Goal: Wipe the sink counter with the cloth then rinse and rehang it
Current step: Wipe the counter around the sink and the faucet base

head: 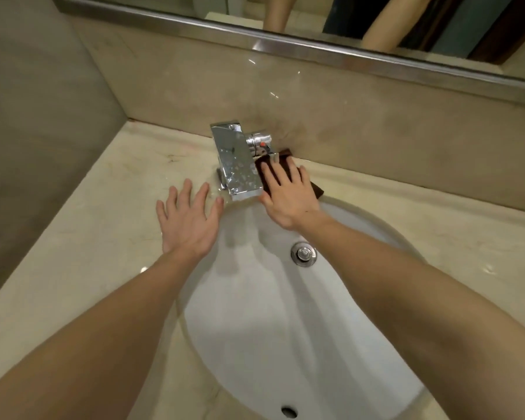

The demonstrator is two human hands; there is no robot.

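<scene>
The cloth (313,187), dark brown, lies on the worktop (103,225) at the far rim of the sink (270,322), just right of the chrome tap (237,165) and tight against the back wall. We've got the right hand (288,201) flat on top of it, fingers (269,174) straight and spread, pressing down rather than gripping. Over on the left, the left hand (188,219) rests palm-down on the bare stone beside the tap, its fingers (187,189) splayed wide and holding nothing.

We'd call this the wiping stage, working round the tap's base. There's a wet sheen on the stone near the tap, so some of that patch looks covered, but how much of the worktop is done we can't judge. Rinsing and rehanging are both not yet done, and no hook or rail shows here.

Counting up: one cloth, one tap, one sink with one drain plug (303,253) and one overflow hole (288,411), two hands.
</scene>
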